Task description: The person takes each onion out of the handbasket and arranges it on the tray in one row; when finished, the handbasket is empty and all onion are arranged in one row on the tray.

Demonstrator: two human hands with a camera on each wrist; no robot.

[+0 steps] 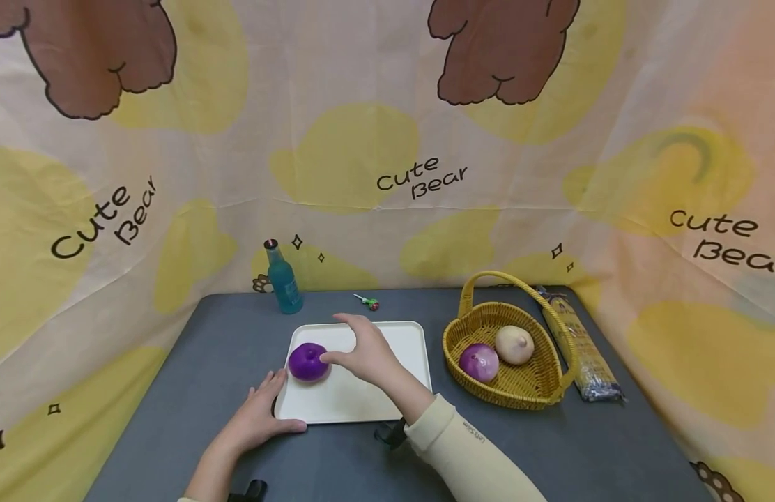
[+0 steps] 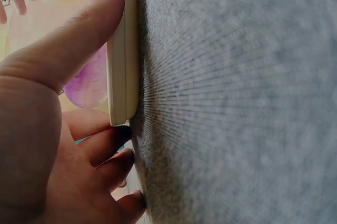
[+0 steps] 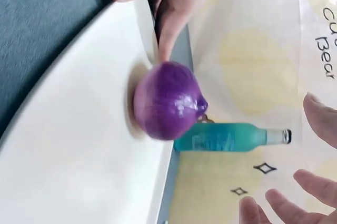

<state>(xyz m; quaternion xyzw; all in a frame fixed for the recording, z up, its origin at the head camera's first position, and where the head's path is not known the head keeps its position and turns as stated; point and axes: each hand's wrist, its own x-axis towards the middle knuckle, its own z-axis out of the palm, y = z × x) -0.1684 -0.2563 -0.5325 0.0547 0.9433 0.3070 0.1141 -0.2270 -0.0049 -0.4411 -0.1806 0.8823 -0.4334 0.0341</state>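
Observation:
A purple onion sits on the left part of a white tray, its pointed top upward in the right wrist view. My left hand rests at the tray's front left corner. Its thumb lies against the front edge, and its other fingers extend along the left side, touching the table. Above the tray, just right of the onion, is my right hand, thumb and fingers spread apart with nothing between them. The right wrist view shows a gap between these fingers and the onion.
Right of the tray, a yellow wicker basket with a tall handle holds another purple onion and a white onion. A long yellow packet lies beyond it. Behind the tray are a blue bottle and a small green-and-red item with a white stick.

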